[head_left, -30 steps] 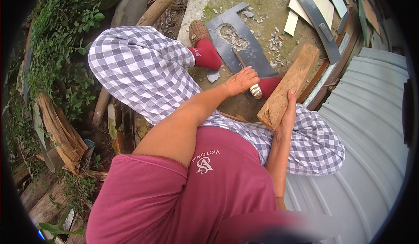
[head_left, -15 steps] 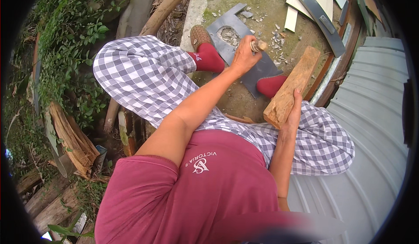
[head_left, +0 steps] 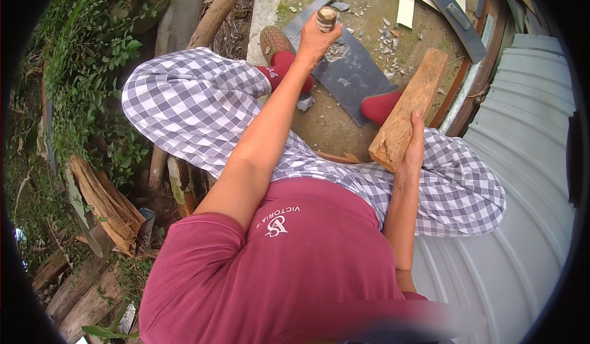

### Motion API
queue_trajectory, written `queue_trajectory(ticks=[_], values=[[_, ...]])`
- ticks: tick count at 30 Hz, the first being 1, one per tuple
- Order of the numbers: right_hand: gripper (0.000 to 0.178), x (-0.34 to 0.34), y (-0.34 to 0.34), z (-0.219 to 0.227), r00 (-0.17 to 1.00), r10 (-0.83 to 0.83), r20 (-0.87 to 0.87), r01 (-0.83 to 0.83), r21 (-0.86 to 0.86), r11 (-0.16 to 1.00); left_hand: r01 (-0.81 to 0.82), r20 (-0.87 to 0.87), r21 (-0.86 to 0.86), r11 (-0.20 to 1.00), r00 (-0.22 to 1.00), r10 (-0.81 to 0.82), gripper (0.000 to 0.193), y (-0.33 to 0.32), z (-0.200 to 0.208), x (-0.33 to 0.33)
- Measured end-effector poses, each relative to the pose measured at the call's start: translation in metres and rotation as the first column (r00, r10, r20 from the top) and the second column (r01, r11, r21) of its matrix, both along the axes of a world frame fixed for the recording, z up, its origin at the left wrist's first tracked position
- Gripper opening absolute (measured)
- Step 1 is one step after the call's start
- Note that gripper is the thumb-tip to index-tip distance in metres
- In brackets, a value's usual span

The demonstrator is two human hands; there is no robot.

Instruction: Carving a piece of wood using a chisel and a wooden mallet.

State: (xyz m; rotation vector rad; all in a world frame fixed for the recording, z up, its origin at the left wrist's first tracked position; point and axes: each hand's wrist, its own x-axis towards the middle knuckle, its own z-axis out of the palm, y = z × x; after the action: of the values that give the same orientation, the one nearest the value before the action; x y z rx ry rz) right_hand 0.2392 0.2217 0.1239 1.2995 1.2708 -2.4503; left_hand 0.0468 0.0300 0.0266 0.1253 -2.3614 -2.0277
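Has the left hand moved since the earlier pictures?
Yes: the left hand moved up the picture, toward the upper end of the dark grey sheet.

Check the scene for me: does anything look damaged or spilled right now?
Yes. The dark panel has a ragged hole, partly hidden by the left hand, and grey chips lie scattered to its right, perhaps broken off it. The wooden block's near end also looks rough.

Rough brown wood block point(head_left: 410, 110), slanting away from me; tool handle point(head_left: 326, 16), butt toward me; pierced grey sheet point(head_left: 356, 79), on ground.
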Motion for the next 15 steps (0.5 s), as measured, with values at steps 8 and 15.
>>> queue_trajectory(ticks=[8,15], values=[[0.058,-0.001,0.000,0.003,1.000,-0.018,0.008,0.019,-0.002,1.000,0.197,-0.174,-0.409,0.891,0.942,-0.288,0.038,0.014,-0.001,0.011],[0.057,0.000,0.001,-0.002,1.000,-0.021,-0.003,0.021,-0.019,1.000,0.078,-0.092,-0.251,0.965,0.990,-0.104,0.044,0.010,0.009,0.015]])
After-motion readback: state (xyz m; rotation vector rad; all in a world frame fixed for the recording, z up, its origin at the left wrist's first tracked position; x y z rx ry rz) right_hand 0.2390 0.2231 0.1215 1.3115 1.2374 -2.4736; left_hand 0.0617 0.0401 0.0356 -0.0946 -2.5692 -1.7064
